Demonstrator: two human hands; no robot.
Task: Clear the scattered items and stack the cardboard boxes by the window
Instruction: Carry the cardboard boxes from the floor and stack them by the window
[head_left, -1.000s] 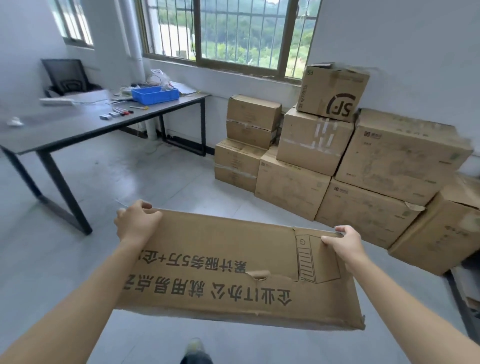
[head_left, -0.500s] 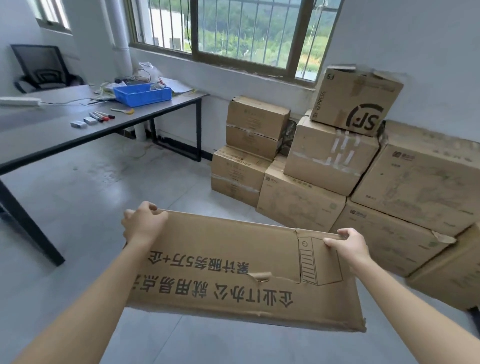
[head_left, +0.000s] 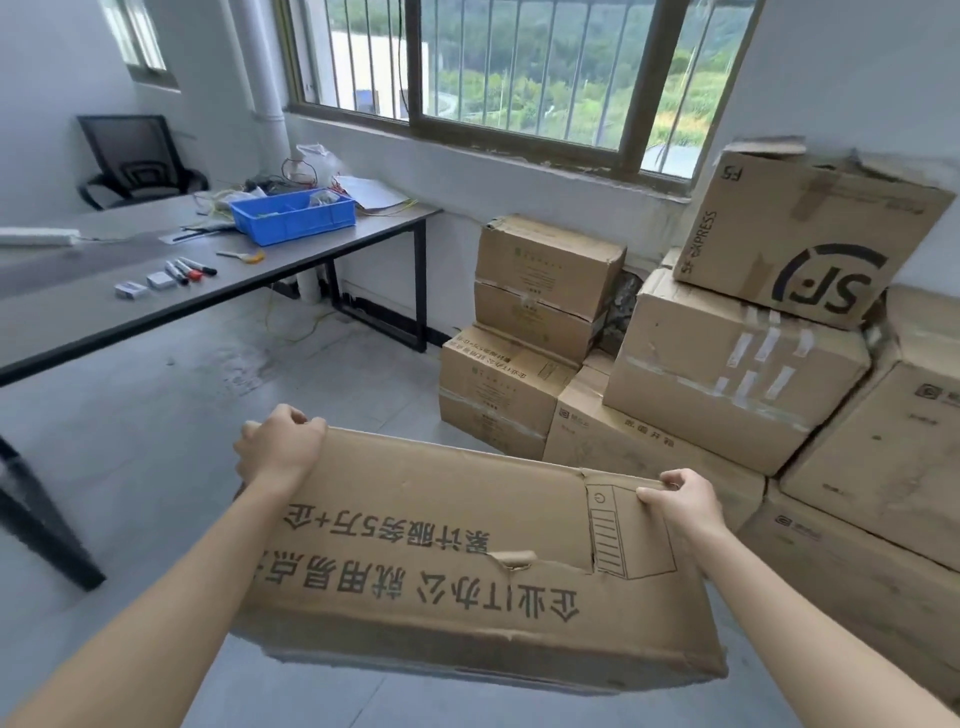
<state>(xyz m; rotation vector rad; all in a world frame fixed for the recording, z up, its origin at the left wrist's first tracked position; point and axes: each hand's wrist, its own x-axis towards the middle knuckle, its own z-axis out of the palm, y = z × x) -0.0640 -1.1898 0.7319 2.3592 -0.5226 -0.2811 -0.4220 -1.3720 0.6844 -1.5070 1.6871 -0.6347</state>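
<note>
carried box: long flat cardboard box, held in the air near the camera, over the floor. Printed text reads upside down from here; top face is torn near the right end.
left hand: left hand grasps the far left corner, fingers curled over the far edge.
right hand: right hand grasps the far right edge, thumb on top beside the computer-tower drawing, fingers wrapped over the edge.
pile: cardboard boxes stacked against the wall under the window, far right of the carried box and apart from it.
top of pile: SF Express box, tilted, resting on a taped box.
pile left end: two smaller boxes stacked on a wider one.
table: dark table on the left; blue bin at its far end, markers nearer, two small white blocks just left of them, white power strip at the left edge.
chair: black mesh office chair, far left behind the table.
</note>
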